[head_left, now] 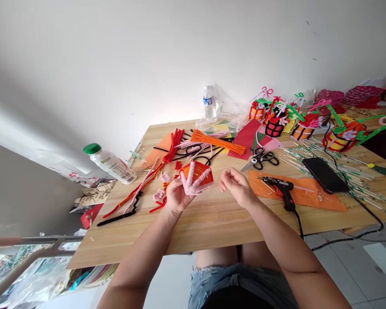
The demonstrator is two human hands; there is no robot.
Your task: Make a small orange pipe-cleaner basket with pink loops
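My left hand [176, 196] grips a small orange basket [197, 174] made of pipe cleaners, with thick pink strips running across its side. To the right of it, apart from the basket, my right hand [234, 184] is raised above the table with its fingers curled together. Whatever may be between those fingers is too small or hidden to make out. Short red, orange and pink pipe-cleaner pieces [161, 195] lie beside my left hand. A black glue gun [281, 189] rests on an orange sheet [321, 201] just right of my right hand.
Behind my hands lie orange pipe cleaners [218, 141], a red bundle [174, 148] and scissors [260, 159]. A white bottle [111, 165] stands left, a water bottle [208, 105] at the back. Several flower baskets [304, 126], a phone [325, 174] and sticks [357, 174] occupy the right.
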